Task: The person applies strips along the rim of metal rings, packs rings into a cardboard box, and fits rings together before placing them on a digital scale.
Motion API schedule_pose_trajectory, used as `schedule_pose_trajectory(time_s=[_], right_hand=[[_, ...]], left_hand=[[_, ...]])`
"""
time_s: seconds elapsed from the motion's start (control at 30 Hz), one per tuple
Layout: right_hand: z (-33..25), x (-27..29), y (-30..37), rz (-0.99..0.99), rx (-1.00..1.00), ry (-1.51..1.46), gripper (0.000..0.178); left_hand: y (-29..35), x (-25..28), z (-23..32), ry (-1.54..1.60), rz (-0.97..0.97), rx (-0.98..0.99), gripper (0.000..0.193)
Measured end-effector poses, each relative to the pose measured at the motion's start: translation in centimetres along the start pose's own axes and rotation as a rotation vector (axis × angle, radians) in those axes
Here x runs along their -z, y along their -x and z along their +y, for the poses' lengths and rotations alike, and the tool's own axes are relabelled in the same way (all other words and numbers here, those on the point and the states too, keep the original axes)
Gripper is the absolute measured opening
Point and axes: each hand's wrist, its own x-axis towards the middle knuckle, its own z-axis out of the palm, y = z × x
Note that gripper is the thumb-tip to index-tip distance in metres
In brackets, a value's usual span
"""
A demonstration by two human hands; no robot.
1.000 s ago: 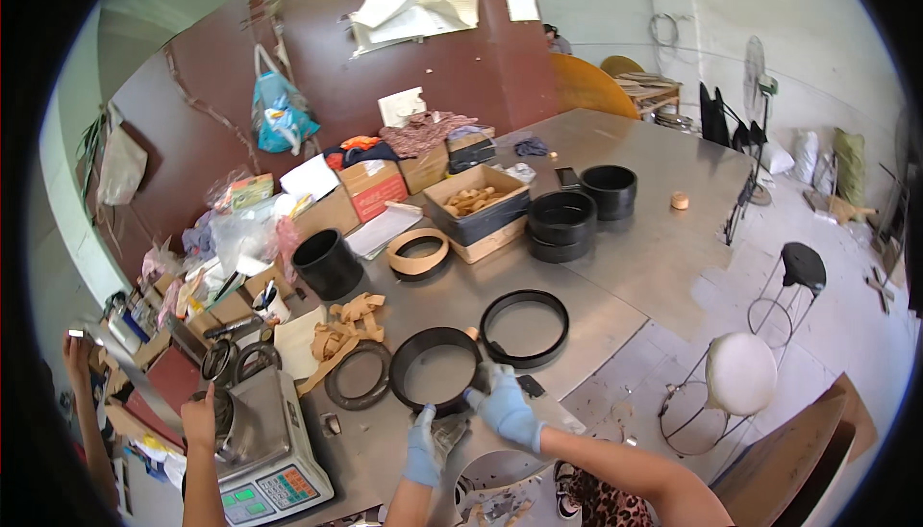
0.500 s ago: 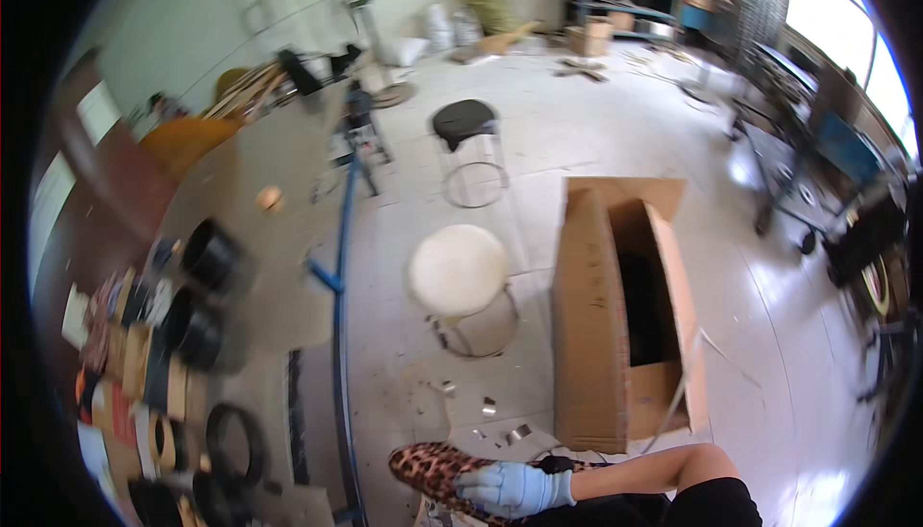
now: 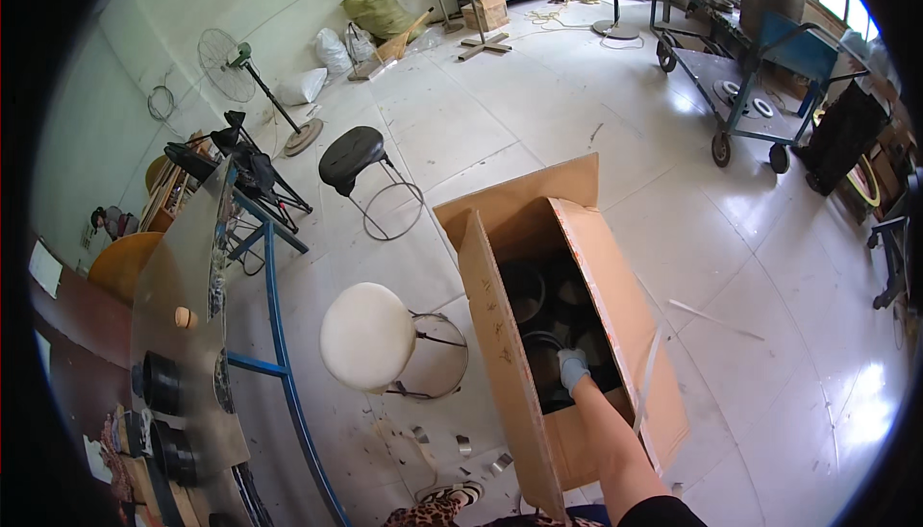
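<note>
The right hand, in a pale blue glove, reaches deep into a tall brown cardboard box beside a white round-topped stool, its fingers seemingly curled at the rim of a black round ring; whether it grips cannot be told, and the left hand is out of view. The ring sits inside among other dark round pieces, the high walls presumably keeping them together, the parted flaps apparently leaving room for the forearm.
</note>
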Motion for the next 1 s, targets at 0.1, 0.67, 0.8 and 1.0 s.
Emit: schedule_pose_trajectory(time_s=[0.1,0.67,0.8,1.0], right_hand=[[-4.1,-1.8,0.6,0.013,-0.158,-0.201,0.07],[0.2,-2.6,-12.6,-0.035,0.38,0.374,0.039],[7.3,-5.2,-20.4,-0.052,0.236,-0.464,0.055],[0.5,-0.9,-28.5,0.178,0.286,-0.857,0.055]], left_hand=[[3.1,-0.1,-0.7,-0.005,-0.194,0.215,0.043],[14.3,8.8,-2.4,-0.456,-0.378,0.518,0.023],[14.1,7.3,-6.5,-0.582,-0.463,0.336,0.025],[16.8,5.7,-16.7,0.28,-0.293,0.391,0.024]])
